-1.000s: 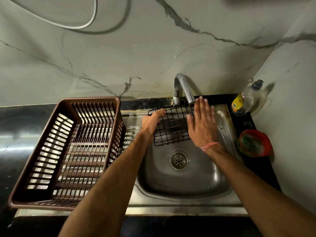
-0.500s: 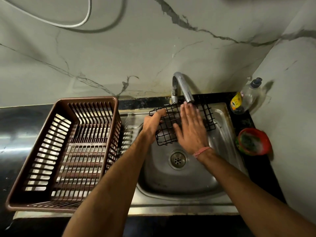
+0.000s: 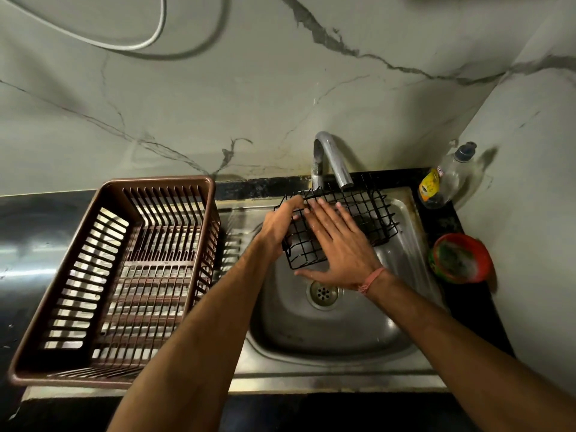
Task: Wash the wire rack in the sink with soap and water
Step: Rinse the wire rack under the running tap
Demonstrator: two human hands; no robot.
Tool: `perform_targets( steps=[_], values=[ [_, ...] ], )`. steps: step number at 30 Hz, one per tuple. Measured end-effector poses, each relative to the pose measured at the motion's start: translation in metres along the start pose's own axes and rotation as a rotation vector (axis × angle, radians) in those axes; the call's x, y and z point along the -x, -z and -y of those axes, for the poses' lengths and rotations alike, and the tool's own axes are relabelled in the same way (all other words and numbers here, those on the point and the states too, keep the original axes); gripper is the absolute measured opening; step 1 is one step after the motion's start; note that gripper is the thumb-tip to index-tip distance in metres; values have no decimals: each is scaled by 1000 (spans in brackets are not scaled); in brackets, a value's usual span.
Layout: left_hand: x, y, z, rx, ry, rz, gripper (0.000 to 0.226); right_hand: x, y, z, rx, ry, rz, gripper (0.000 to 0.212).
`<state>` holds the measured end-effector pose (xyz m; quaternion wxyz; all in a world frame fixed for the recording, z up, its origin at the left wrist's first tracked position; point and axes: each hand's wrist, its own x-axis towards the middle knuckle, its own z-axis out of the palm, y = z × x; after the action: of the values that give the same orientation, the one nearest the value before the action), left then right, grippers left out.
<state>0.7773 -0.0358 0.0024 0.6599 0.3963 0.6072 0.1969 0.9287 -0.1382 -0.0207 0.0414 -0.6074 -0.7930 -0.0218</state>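
Pinched along its left edge by my left hand [image 3: 282, 222], the wire rack [image 3: 358, 219] hangs tilted over the sink [image 3: 327, 335], under the tap [image 3: 332, 163]. My right hand [image 3: 338, 244] lies flat on the mesh with fingers straight, grasping nothing, palm pressed against the near-left part of the grid. Nearest me is the bare basin with its drain [image 3: 322, 293], just below the right wrist. The rack's long axis runs left to right across the bowl, so most of the unrubbed wire stretches away to the right of both hands, toward the spout. I judge the flat hand is the one to sweep along that axis while the other anchors the end. Off to the left sits a brown dish basket [image 3: 115, 275]; far right, a soap bottle [image 3: 442, 182] and a red bowl [image 3: 461, 257] on the counter.
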Motion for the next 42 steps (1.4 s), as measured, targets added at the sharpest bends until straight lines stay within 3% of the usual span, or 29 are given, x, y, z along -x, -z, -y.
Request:
perform_targets(
  steps=[4, 8, 11, 15, 18, 21, 24, 25, 28, 29, 33, 36, 39, 42],
  values=[
    [0, 0, -1, 4, 70, 68, 63, 2, 5, -19, -6, 23, -35, 120],
    [8, 1, -9, 34, 202, 199, 50, 0, 15, -27, -91, -17, -78, 116],
    [5, 3, -15, 38, 214, 121, 39, -4, 23, -34, -266, -127, -51, 95],
    [5, 2, -32, -15, 210, 155, 18, 3, 11, -33, -663, -261, 2, 74],
    [0, -1, -35, -110, 177, 155, 23, 5, 4, -27, -850, -356, -30, 59],
    [2, -7, -33, -183, 176, 165, 44, 3, 2, -28, -999, -460, -76, 57],
    [0, -14, -30, -133, 108, 198, 30, 6, 3, -29, -1102, -556, -124, 55],
    [-1, -17, -31, -106, 105, 198, 35, 8, 6, -29, -1134, -592, -138, 52],
    [-10, -20, -24, -251, 54, 34, 102, 12, 11, -31, -1191, -710, -167, 51],
    [-10, -20, -22, -257, 46, 15, 109, 13, 9, -32, -1256, -737, -182, 55],
    [3, -21, -18, -14, -10, 79, 65, 12, -1, -41, -1532, -820, -227, 74],
    [-3, -19, -1, -15, -9, 48, 63, 10, -1, -43, -1722, -956, -250, 88],
    [5, -18, 11, -114, -13, 70, 43, 9, -2, -44, -1841, -976, -277, 95],
    [11, -14, 20, -111, 129, 157, 37, 8, -1, -45, -1967, -947, -246, 94]
  ],
)
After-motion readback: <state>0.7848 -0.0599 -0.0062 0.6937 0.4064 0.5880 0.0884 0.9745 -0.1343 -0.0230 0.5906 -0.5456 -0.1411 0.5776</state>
